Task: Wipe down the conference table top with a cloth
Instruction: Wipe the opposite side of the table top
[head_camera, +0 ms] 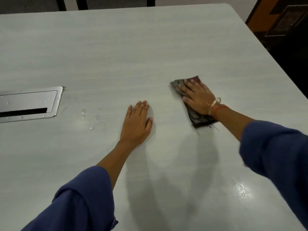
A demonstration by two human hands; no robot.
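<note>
We see the cloth (177, 85), dark with brownish and grey checks, lying folded flat on the pale grey table top (116, 55). It is toward the right edge, well short of the far right corner. Our right hand (197, 97) lies palm down on it, fingers straight and slightly spread, pressing rather than gripping. The hand covers the middle of the cloth, so only its far and near ends show, and loose threads trail from the near end. The cloth is blurred and its pattern is hard to make out.

Our left hand (137, 120) rests flat on the bare top, fingers straight and close together, holding nothing, well apart from the cloth. A clear bangle (215, 104) sits at the right wrist.

At the left a metal cable hatch (30, 104) is set in the top, cut off by the frame. Water drops (82, 112) lie on it and just beside it. A wet sheen (243, 190) shows near the right edge. Open surface stretches from the hands to the far edge, where dark chairs (116, 2) stand, partly cut off.
</note>
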